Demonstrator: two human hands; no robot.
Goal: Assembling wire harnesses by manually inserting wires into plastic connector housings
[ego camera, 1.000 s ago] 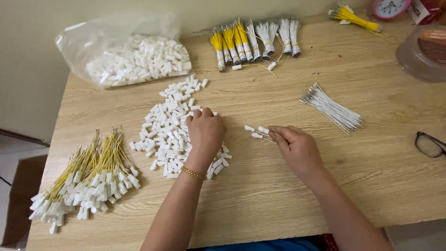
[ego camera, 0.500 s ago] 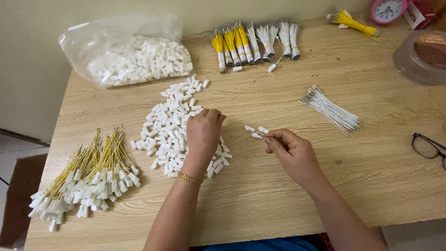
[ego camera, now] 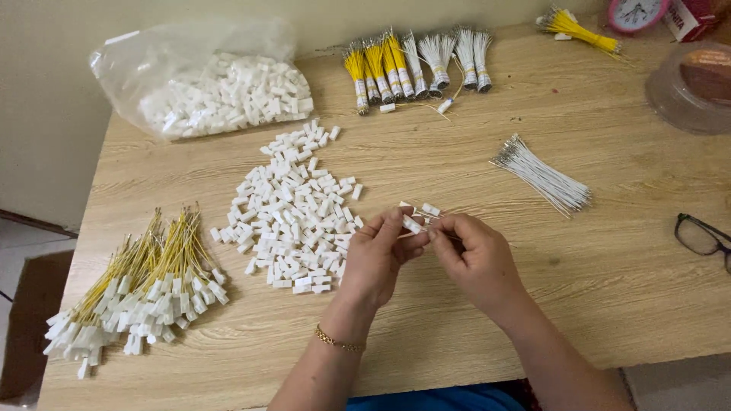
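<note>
Wood-grain tabletop (ego camera: 609,304) carries sorted heaps, likely so each part is within reach. Left hand (ego camera: 377,259) and right hand (ego camera: 476,259) meet at near centre, fingers pinched on a small white connector (ego camera: 412,224), a blocky plastic piece. Loose white connectors (ego camera: 293,209) lie just left; white wires (ego camera: 544,175) lie far right.

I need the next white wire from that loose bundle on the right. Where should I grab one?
Take one from the loose white wire bundle near its upper-left end, with the right hand, coming from above. The wires lie flat and fan apart there, so a single one is likely easier to pinch; the lower-right end is packed tighter.
</note>
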